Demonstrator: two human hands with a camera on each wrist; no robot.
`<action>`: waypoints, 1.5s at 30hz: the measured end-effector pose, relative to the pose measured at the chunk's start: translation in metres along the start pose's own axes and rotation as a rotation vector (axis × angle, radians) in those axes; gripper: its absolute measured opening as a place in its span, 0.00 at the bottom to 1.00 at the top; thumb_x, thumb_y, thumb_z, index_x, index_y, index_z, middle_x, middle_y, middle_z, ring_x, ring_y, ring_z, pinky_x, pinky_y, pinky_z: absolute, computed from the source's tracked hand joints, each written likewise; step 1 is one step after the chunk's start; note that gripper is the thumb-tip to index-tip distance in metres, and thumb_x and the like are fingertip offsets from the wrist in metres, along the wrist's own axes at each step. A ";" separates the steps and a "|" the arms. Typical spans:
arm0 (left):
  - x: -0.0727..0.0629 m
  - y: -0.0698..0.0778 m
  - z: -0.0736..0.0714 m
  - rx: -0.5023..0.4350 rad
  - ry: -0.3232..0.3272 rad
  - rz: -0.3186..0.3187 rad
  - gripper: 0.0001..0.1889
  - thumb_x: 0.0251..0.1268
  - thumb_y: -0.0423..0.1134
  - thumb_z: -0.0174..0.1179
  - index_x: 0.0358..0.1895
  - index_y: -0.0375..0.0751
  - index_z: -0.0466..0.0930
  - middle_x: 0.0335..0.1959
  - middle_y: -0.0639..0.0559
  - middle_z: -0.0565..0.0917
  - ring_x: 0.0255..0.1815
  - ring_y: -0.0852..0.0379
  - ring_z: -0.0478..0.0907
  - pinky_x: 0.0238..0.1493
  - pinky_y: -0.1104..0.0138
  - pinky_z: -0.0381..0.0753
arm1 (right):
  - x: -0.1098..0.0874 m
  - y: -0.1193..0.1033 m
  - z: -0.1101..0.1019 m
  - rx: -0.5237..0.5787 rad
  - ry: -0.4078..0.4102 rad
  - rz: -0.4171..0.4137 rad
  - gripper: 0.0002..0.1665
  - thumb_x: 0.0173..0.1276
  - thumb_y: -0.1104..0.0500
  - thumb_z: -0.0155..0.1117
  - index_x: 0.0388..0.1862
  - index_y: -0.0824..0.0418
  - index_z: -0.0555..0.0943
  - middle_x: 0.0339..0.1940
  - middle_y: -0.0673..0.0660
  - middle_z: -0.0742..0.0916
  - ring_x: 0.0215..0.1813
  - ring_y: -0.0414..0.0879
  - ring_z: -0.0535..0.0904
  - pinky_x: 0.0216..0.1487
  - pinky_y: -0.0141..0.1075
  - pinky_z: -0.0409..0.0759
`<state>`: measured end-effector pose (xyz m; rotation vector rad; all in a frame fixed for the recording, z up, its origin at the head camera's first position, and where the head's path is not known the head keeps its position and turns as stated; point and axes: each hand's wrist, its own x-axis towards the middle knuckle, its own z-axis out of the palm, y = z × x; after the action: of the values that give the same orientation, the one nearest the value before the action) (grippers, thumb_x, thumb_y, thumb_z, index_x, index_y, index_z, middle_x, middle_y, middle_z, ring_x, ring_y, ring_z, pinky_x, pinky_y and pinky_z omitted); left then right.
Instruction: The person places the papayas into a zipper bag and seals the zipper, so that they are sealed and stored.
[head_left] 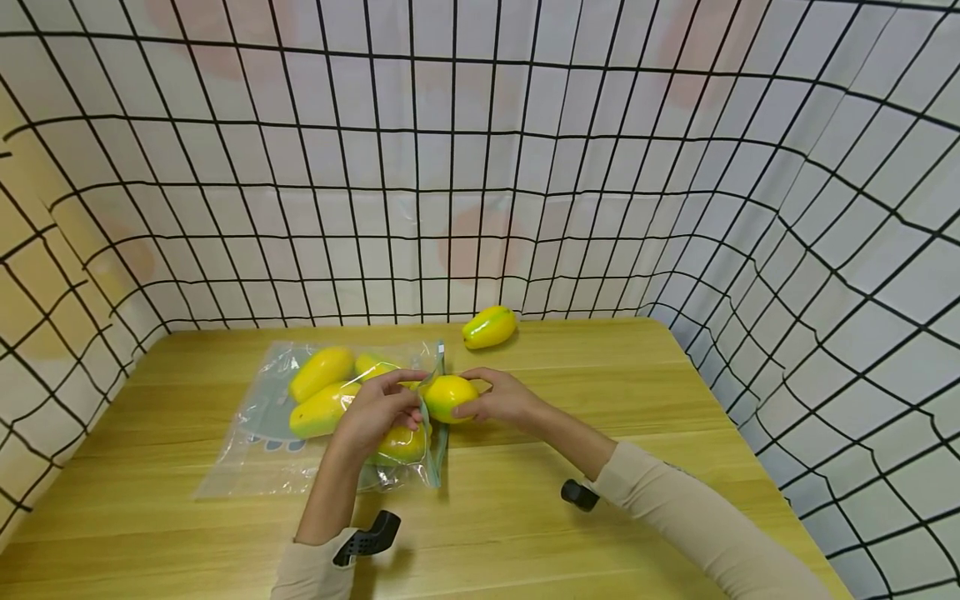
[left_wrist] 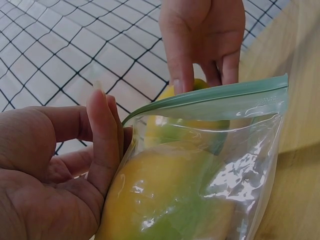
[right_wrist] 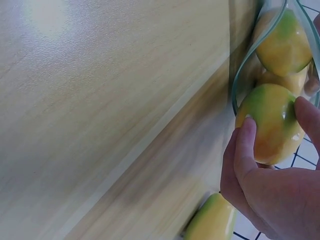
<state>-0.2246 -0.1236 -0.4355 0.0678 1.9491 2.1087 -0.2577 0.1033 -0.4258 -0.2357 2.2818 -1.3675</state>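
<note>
Pinching yellow fruit point(head_left: 450, 398) at the mouth of the clear bag point(head_left: 240, 468) with right grip point(head_left: 504, 398) parted to fruit width, holding bag's rim point(left_wrist: 215, 94) with left grip point(head_left: 381, 408) curled, ideally spreading it wide and feeding fruit straight in.

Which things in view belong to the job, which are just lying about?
Job:
clear zip bag in left hand
yellow fruit in right hand
fruits inside the bag
loose fruit at back, probably

Background or rig:
wooden table
black grid behind
black wrist devices
</note>
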 end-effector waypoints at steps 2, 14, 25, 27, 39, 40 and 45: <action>0.000 0.000 0.000 -0.002 -0.001 -0.002 0.23 0.68 0.25 0.53 0.66 0.29 0.73 0.25 0.47 0.79 0.20 0.60 0.79 0.26 0.73 0.84 | 0.001 0.000 0.001 -0.003 0.000 0.002 0.44 0.57 0.51 0.78 0.73 0.54 0.73 0.61 0.60 0.82 0.45 0.51 0.86 0.57 0.49 0.84; -0.002 0.002 0.001 -0.006 0.001 -0.002 0.23 0.68 0.25 0.52 0.66 0.29 0.73 0.27 0.46 0.78 0.21 0.60 0.78 0.26 0.73 0.84 | 0.004 -0.001 0.004 0.000 0.007 0.008 0.45 0.58 0.49 0.78 0.73 0.57 0.71 0.61 0.60 0.82 0.45 0.51 0.86 0.58 0.48 0.83; -0.003 0.001 0.000 -0.002 -0.018 0.000 0.23 0.68 0.24 0.52 0.67 0.25 0.71 0.27 0.47 0.77 0.22 0.61 0.78 0.27 0.74 0.83 | 0.002 -0.005 0.007 0.025 0.015 0.018 0.44 0.60 0.52 0.76 0.73 0.61 0.71 0.66 0.64 0.79 0.46 0.50 0.86 0.60 0.48 0.83; -0.003 0.001 0.001 -0.001 -0.016 -0.002 0.23 0.68 0.24 0.52 0.67 0.26 0.71 0.28 0.47 0.77 0.22 0.60 0.78 0.27 0.74 0.84 | 0.002 -0.005 0.007 0.045 0.008 0.014 0.43 0.60 0.55 0.76 0.73 0.63 0.71 0.66 0.65 0.79 0.48 0.51 0.87 0.62 0.49 0.82; -0.002 0.002 0.001 0.010 0.001 -0.011 0.23 0.68 0.25 0.52 0.66 0.28 0.73 0.27 0.46 0.78 0.22 0.59 0.78 0.27 0.73 0.84 | 0.005 -0.004 0.011 0.143 -0.018 0.004 0.40 0.61 0.65 0.70 0.72 0.67 0.69 0.67 0.67 0.77 0.56 0.52 0.84 0.61 0.44 0.84; -0.002 0.002 0.001 0.006 0.004 -0.014 0.23 0.68 0.25 0.52 0.66 0.29 0.73 0.27 0.46 0.78 0.22 0.59 0.78 0.27 0.72 0.84 | 0.005 -0.003 0.012 0.142 -0.017 0.005 0.40 0.61 0.65 0.70 0.72 0.67 0.69 0.67 0.67 0.77 0.56 0.52 0.84 0.61 0.44 0.84; -0.002 0.002 0.001 0.001 0.002 -0.017 0.23 0.67 0.25 0.53 0.66 0.30 0.74 0.28 0.46 0.78 0.22 0.59 0.78 0.27 0.72 0.84 | 0.007 -0.005 0.016 0.123 0.010 0.014 0.41 0.61 0.62 0.72 0.73 0.67 0.69 0.67 0.67 0.77 0.55 0.51 0.85 0.60 0.43 0.85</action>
<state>-0.2227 -0.1228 -0.4330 0.0488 1.9448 2.0977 -0.2567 0.0863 -0.4298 -0.1731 2.1935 -1.4989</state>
